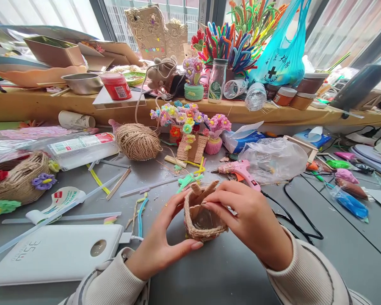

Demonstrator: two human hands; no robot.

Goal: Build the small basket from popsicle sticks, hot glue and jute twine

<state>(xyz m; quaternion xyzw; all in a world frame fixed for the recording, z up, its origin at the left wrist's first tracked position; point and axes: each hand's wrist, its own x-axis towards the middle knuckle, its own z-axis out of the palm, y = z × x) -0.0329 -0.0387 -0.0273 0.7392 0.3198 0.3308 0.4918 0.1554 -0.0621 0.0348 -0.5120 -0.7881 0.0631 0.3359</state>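
Note:
A small twine-wrapped basket (206,233) stands on the grey table in front of me, its top facing up and a clear bottom showing inside. My left hand (161,241) is closed around its left side, thumb along the front wall. Over the basket's right side, my right hand (247,216) is closed, with thumb and fingertips pinched together inside the opening. What those fingertips hold, if anything, is too small to make out. Twine-covered strips (209,189) stick up at the back rim. A pink glue gun (241,171) lies just behind my right hand.
Behind the basket sit a twine ball (138,142) and pipe-cleaner flowers (180,116). A white power bank (57,254) and glue sticks (63,217) lie left. Black cables (292,216) run right. A crowded shelf (174,110) spans the back, with a glass bottle (218,80) on it.

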